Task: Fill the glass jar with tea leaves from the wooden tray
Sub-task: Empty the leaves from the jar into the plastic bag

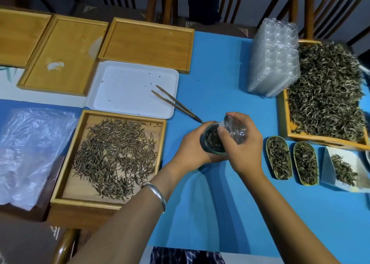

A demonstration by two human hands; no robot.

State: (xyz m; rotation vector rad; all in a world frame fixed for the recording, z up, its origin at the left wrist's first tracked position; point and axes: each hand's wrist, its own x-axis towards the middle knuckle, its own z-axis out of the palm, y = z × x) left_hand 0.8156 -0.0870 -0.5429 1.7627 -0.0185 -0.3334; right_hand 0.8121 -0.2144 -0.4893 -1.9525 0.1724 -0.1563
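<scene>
White tray (pixel 112 95); tweezers (pixel 176 103); plastic bag (pixel 30 147)

Bare blue tablecloth (pixel 220 213) lies open below both hands (pixel 243 143). Left of them stands a wooden tray of tea leaves (pixel 112 155); above, wooden tongs (pixel 176 103); right, two leaf-filled scoops (pixel 279 160) and stacked clear containers (pixel 274 57).

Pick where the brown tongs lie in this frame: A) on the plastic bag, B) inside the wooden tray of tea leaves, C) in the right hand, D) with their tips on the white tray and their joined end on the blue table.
D: the tongs rest with their spread tips over the white tray and their joined end on the blue table, beside the left hand.
</scene>
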